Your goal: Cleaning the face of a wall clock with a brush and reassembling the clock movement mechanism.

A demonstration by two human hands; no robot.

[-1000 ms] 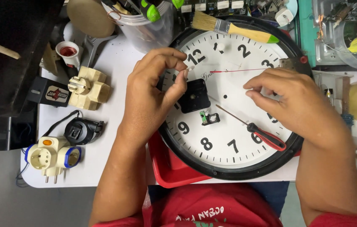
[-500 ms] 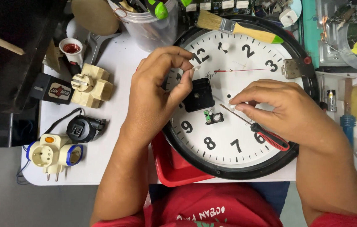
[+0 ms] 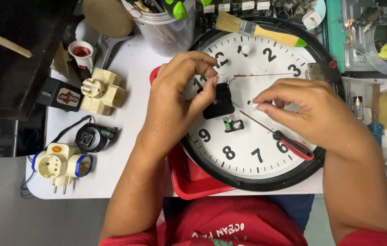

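White table (image 3: 129, 114); clock (image 3: 266, 173), adapters (image 3: 63, 165), perhaps tray (image 3: 189, 180)

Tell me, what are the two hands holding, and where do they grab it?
The left hand grips the black clock mechanism by its left edge. The right hand pinches something tiny and white at its fingertips; what it is cannot be told.

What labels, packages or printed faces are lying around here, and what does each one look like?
Clock face: round, white, black numerals, black rim, under both hands.
Labelled black box: left on the table, rectangular, with a red and white label.
No screens show.
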